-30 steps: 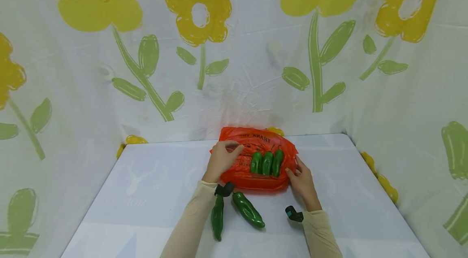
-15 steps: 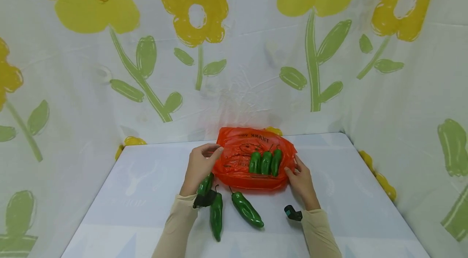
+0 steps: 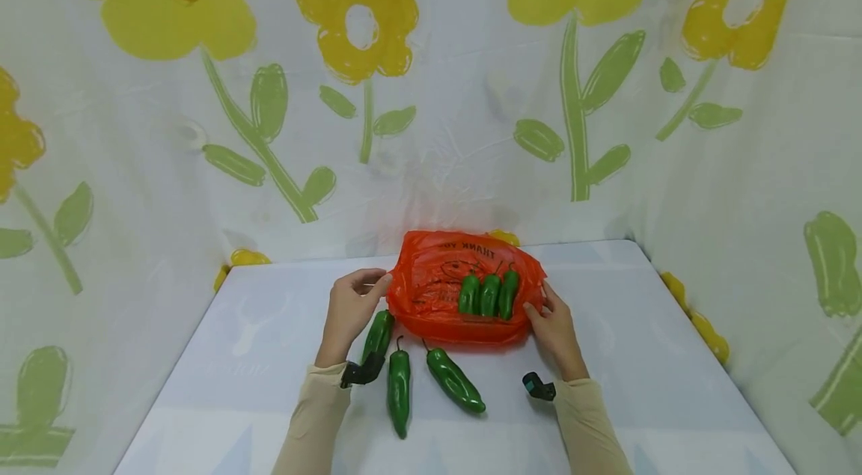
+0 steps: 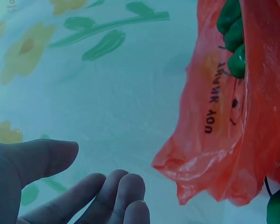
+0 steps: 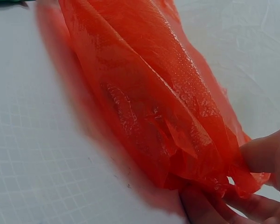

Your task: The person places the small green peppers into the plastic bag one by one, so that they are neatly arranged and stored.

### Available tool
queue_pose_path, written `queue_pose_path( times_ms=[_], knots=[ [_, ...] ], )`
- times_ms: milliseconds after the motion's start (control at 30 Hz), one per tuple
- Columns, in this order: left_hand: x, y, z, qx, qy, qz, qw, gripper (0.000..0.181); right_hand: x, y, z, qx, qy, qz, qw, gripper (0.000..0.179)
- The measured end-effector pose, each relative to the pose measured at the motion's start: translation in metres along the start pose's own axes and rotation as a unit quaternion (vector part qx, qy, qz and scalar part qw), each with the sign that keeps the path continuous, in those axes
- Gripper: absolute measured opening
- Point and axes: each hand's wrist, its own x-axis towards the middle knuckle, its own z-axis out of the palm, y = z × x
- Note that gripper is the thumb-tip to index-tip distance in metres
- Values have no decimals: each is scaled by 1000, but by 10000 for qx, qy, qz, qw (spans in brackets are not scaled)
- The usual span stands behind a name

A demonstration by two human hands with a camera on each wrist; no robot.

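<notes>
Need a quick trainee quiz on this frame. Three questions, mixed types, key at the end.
1. Count: how many green peppers can be seen on the table, outside the red bag?

2. Multiple choice: what is the right hand pinching?
A) A pepper
B) The edge of the bag
C) The other hand

3. True or false: the left hand is gripping a pepper.

Key:
1. Three, all on the near side of the bag; one is partly hidden by the left wrist camera.
2. B; the right wrist view shows thumb and fingers on the plastic.
3. False; the left wrist view shows its thumb and fingers apart, with nothing between them.
</notes>
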Motion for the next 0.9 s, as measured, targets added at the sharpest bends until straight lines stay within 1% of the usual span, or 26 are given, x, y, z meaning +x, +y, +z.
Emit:
queue_pose_path(
  times_ms=[100,200,400,567,733,800,900],
  knots=[
    [-1,-3,-4,10,104,-72,9999,31,1,0,1,-6,0,13,10000,72],
    [-3,-8,-7,-14,119,-132,9998,31,0,1,1,-15,41,11,10000,72],
    [-7,-24,-12,42,99,-472,9988,33,0,2,1,-31,45,13,10000,72],
    [-10,-33,-15,145,195,-555,9982,33,1,0,0,-78,8,42,10000,72],
    [-12,-42,-17,228,176,-809,9963,37,1,0,-2,-119,32,83,9999,71],
    [-14,-46,-18,318,169,-843,9958,38,1,-1,-1,-82,29,84,9999,70],
    [-14,-54,-19,451,212,-775,9957,37,0,0,-1,-37,28,77,10000,71]
  ],
)
